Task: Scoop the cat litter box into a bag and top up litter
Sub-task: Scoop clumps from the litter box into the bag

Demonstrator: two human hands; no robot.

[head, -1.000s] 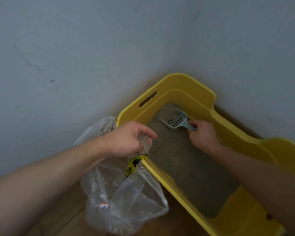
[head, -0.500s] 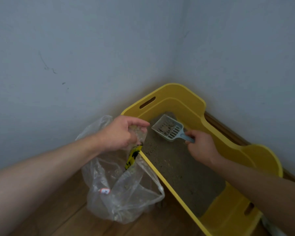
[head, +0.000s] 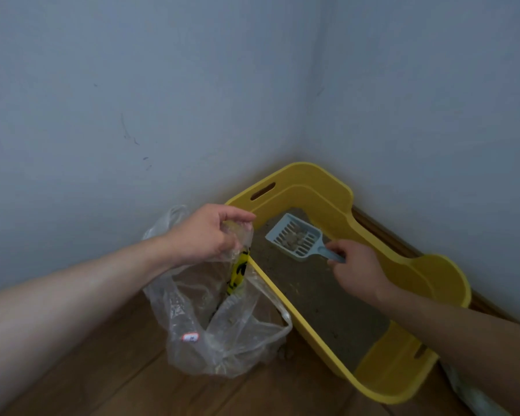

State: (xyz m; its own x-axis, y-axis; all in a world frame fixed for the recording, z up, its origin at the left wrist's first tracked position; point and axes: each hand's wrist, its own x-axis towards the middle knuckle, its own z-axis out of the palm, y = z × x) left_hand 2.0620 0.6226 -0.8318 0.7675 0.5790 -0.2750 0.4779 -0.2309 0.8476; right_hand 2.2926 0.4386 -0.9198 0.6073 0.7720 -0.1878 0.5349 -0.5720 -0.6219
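Note:
A yellow litter box (head: 336, 187) sits in the corner of the room, with grey-brown litter (head: 318, 298) across its floor. My right hand (head: 357, 268) grips the handle of a pale blue slotted scoop (head: 294, 238), held above the litter with a few clumps lying in it. A clear plastic bag (head: 222, 331) hangs beside the box's left wall, down to the wooden floor. My left hand (head: 204, 232) pinches the bag's upper edge and holds it up next to the box rim. A yellow printed strip shows on the bag.
Two pale walls (head: 132, 100) meet behind the box. A wooden skirting board (head: 382, 229) runs along the right wall. Wooden floorboards (head: 132, 385) lie in front. A pale object (head: 475, 397) shows at the bottom right edge.
The scoop has lifted out of the litter at the far end and now carries clumps. It has moved left toward the bag. My left hand keeps its hold on the bag.

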